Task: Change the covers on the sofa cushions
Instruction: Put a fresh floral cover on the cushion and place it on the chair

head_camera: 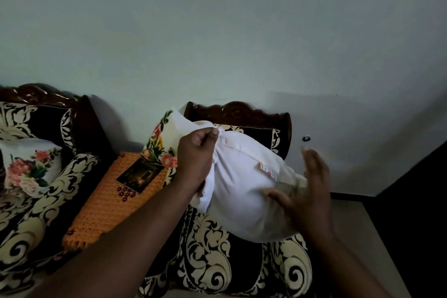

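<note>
two hands: left hand (197, 150) pinches one white cushion (242, 184); right hand (302, 191) spread against it.

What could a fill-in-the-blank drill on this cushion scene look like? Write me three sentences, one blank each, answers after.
1. The left hand pinches the edge of the ____ cover at the cushion's top.
2. The right hand, fingers spread, presses on the bare ____ cushion.
3. Between the two armchairs lies an ____ crocheted mat.

Missing words: floral; white; orange
</note>
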{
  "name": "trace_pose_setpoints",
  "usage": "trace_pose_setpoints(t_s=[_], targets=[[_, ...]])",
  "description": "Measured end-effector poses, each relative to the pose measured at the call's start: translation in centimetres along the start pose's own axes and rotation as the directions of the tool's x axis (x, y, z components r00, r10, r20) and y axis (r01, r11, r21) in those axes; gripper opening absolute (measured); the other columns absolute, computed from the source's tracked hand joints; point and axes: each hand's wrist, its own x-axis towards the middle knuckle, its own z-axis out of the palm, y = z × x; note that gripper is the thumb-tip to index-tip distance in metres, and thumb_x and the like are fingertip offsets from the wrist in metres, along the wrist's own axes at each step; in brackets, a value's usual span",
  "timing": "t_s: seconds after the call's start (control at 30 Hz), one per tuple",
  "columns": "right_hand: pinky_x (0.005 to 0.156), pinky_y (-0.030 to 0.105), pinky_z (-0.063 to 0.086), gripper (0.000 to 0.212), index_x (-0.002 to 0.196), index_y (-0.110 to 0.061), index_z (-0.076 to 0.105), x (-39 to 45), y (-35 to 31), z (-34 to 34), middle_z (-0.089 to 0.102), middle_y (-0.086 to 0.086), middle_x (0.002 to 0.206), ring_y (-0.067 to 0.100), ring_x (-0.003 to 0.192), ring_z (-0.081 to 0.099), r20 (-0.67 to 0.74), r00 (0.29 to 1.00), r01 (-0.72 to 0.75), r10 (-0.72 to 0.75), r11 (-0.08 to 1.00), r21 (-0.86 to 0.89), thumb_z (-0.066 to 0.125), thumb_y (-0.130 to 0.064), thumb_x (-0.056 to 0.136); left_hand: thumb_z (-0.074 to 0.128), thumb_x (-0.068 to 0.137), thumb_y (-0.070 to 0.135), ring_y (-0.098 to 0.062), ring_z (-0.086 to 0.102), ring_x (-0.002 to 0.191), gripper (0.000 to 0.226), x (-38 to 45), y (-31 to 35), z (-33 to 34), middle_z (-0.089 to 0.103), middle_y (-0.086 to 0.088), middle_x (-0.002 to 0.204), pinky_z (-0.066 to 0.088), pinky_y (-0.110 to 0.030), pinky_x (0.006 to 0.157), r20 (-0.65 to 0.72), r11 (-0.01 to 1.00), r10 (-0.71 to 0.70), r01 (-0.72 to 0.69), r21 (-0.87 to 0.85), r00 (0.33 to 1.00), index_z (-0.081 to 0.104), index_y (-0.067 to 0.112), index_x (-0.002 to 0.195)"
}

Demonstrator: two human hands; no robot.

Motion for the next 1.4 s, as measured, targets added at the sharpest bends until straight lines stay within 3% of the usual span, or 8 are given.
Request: trace_pose_setpoints(t_s=[0.1, 0.27, 0.5, 0.6, 0.7, 0.93, 1.17, 1.4], targets=[[0.116, 0.043, 0.031, 0.146, 0.161, -0.024, -0.007, 0.0, -0.2, 2.6, 0.011, 0.005, 0.168, 0.023, 0.152, 0.021, 0.316, 0.948, 0.053, 0.051, 0.949, -0.310, 0.055, -0.100, 0.053, 0.067, 0.097, 0.022, 0.002, 0.064, 0.059, 0.009, -0.3, 0.3, 0.6, 0.070, 0.014, 0.066, 0.052, -0.017, 0.066, 0.040, 1.000, 0.002, -0.001, -0.031, 0.999, 0.076, 0.023, 0.096], [0.085, 0.039, 0.054, 0.108, 0.161, -0.030, 0.009, -2.0, 0.7, 8.3, 0.058, 0.005, 0.133, 0.025, 0.114, 0.061, 0.456, 0.881, -0.044, 0.128, 0.981, -0.190, 0.069, -0.065, 0.078, 0.064, 0.098, 0.026, -0.005, 0.070, 0.088, 0.018, -2.2, -1.2, 2.2, 0.077, 0.007, 0.095, 0.057, -0.030, 0.084, 0.123, 0.964, 0.135, -0.159, 0.212, 0.983, 0.078, 0.016, 0.104], [0.069, 0.030, 0.045, 0.059, 0.146, -0.026, 0.049, -1.8, -2.1, 9.6, 0.071, 0.006, 0.102, 0.026, 0.089, 0.067, 0.522, 0.848, 0.158, -0.096, 0.985, -0.074, 0.054, -0.041, 0.090, 0.050, 0.100, 0.032, -0.025, 0.069, 0.079, 0.026, -1.3, -1.7, 0.6, 0.075, -0.004, 0.088, 0.053, -0.039, 0.068, 0.594, 0.406, 0.254, -0.641, 0.651, 0.764, 0.073, 0.031, 0.110], [0.070, 0.027, 0.035, 0.054, 0.115, -0.009, 0.069, 1.5, -2.2, 9.8, 0.072, 0.016, 0.102, 0.034, 0.092, 0.067, 0.605, 0.795, 0.154, -0.049, 0.980, -0.123, 0.038, -0.041, 0.086, 0.053, 0.098, 0.033, -0.025, 0.069, 0.083, 0.026, -2.3, -0.9, 1.5, 0.076, -0.003, 0.092, 0.048, -0.032, 0.069, 0.688, 0.529, 0.266, -0.699, 0.482, 0.675, 0.076, 0.031, 0.109], [0.068, 0.031, 0.044, 0.048, 0.128, -0.017, 0.064, 2.3, -1.7, 8.8, 0.074, 0.008, 0.098, 0.027, 0.088, 0.069, 0.488, 0.873, 0.012, -0.005, 1.000, -0.011, 0.056, -0.041, 0.088, 0.049, 0.097, 0.046, -0.024, 0.070, 0.091, 0.035, -1.8, -0.5, 1.7, 0.077, -0.001, 0.097, 0.051, -0.035, 0.078, 0.517, 0.674, 0.325, -0.577, 0.461, 0.792, 0.072, 0.030, 0.119], [0.080, 0.028, 0.053, 0.015, 0.100, -0.022, 0.071, 2.1, -2.3, 5.8, 0.074, -0.007, 0.095, 0.009, 0.089, 0.069, 0.319, 0.937, -0.252, 0.141, 0.907, 0.338, 0.072, -0.029, 0.088, 0.052, 0.099, 0.040, -0.031, 0.069, 0.092, 0.034, -2.8, -4.2, -0.5, 0.072, -0.006, 0.107, 0.054, -0.036, 0.073, 0.485, 0.572, 0.473, -0.675, 0.467, 0.736, 0.049, 0.024, 0.128], [0.062, 0.023, 0.042, 0.015, 0.068, -0.004, 0.059, 5.4, -2.8, 4.6, 0.063, -0.002, 0.064, -0.004, 0.059, 0.051, 0.372, 0.886, -0.410, 0.277, 0.843, 0.349, 0.069, -0.008, 0.078, 0.049, 0.103, 0.043, -0.015, 0.066, 0.081, 0.029, -5.5, -1.6, 1.9, 0.070, 0.003, 0.092, 0.046, -0.027, 0.066, 0.558, 0.862, 0.251, -0.445, 0.242, 0.791, 0.061, 0.022, 0.119], [0.070, 0.021, 0.053, 0.016, 0.087, 0.000, 0.069, 4.0, -3.3, 2.5, 0.075, 0.009, 0.086, 0.016, 0.081, 0.070, 0.404, 0.864, -0.502, 0.301, 0.581, 0.641, 0.065, 0.013, 0.080, 0.057, 0.071, 0.087, -0.022, 0.052, 0.116, 0.087, -4.6, -6.5, -3.3, 0.055, 0.000, 0.126, 0.039, -0.039, 0.099, 0.511, 0.564, 0.454, -0.679, 0.470, 0.730, 0.048, 0.021, 0.127]])
